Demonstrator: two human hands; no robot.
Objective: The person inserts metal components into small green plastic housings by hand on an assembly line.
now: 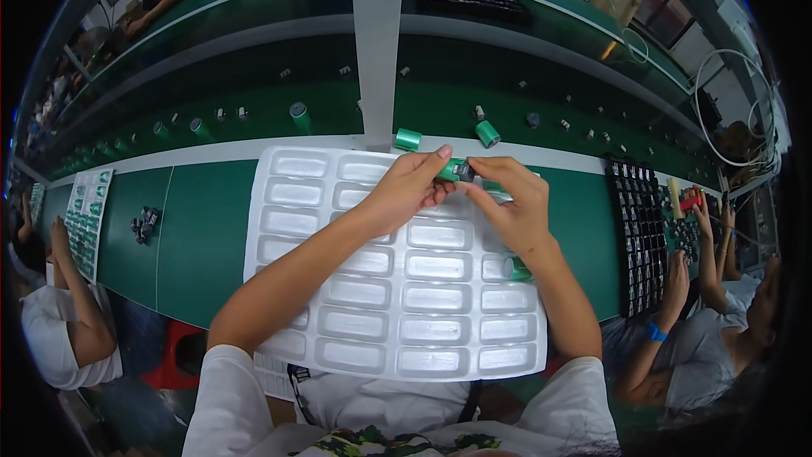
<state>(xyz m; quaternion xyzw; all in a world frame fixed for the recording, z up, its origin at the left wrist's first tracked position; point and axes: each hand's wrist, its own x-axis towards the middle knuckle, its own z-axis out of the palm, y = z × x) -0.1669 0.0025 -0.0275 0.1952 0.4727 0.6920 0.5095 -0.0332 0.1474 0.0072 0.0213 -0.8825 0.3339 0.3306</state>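
Observation:
My left hand [404, 191] is closed round a short green cylinder [446, 170], held above the far edge of a white moulded tray [394, 322]. The thumb and fingers of my right hand [518, 203] pinch a dark end piece [465, 172] at the cylinder's right end. Whether that piece is fixed to the cylinder cannot be made out. Most visible tray pockets hold nothing. Another green cylinder [517, 268] lies in a pocket by my right wrist, and a further green part shows partly hidden under my right hand.
Just beyond the tray are a lying green cylinder [408, 139] and a tilted one [487, 133]. A white post [375, 51] rises ahead. Small parts sit along the dark green belt [254, 123]. Right stands a black tray [634, 237]; left lies a grey parts pile [145, 224]. Co-workers sit on both sides.

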